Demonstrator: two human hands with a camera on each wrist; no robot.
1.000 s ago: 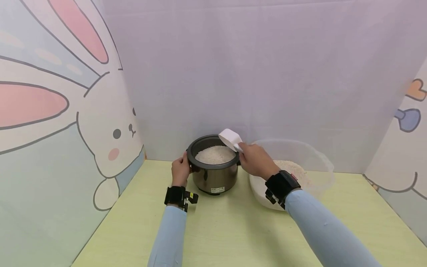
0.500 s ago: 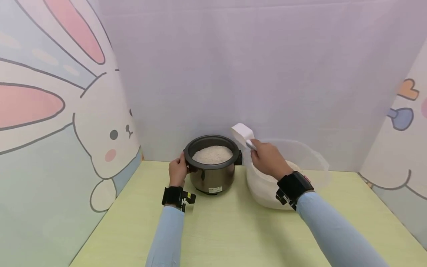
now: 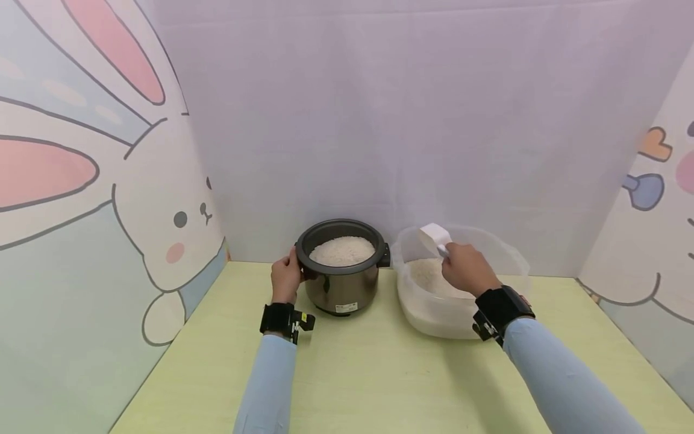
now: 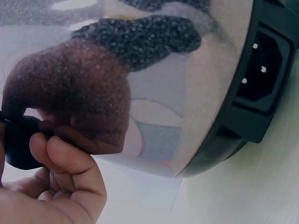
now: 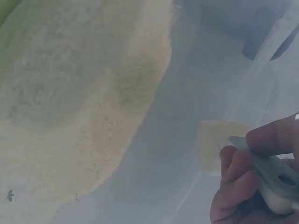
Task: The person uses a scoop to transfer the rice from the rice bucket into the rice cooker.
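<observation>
A dark metallic rice cooker (image 3: 341,289) stands on the table with its top uncovered and white rice (image 3: 343,251) heaped inside. My left hand (image 3: 286,278) holds it at the left side; up close in the left wrist view, the fingers curl round its black side handle (image 4: 21,144). In my right hand (image 3: 468,268) is a white scoop (image 3: 435,237), gripped by its handle (image 5: 275,175). The scoop is tilted above a translucent plastic tub (image 3: 447,325) that has rice (image 3: 425,274) in it. Whether the scoop has rice in it cannot be seen.
The cooker's power socket (image 4: 264,70) faces the left wrist camera. A pale yellow-green table (image 3: 374,374) spreads in front of the cooker and tub. A lilac cloth (image 3: 347,120) hangs close behind them, and a rabbit-printed panel (image 3: 146,259) closes off the left side.
My right hand has carried the scoop from over the cooker rightward, then down over the tub. The left hand keeps its hold on the cooker handle. The head view has shifted slightly.
</observation>
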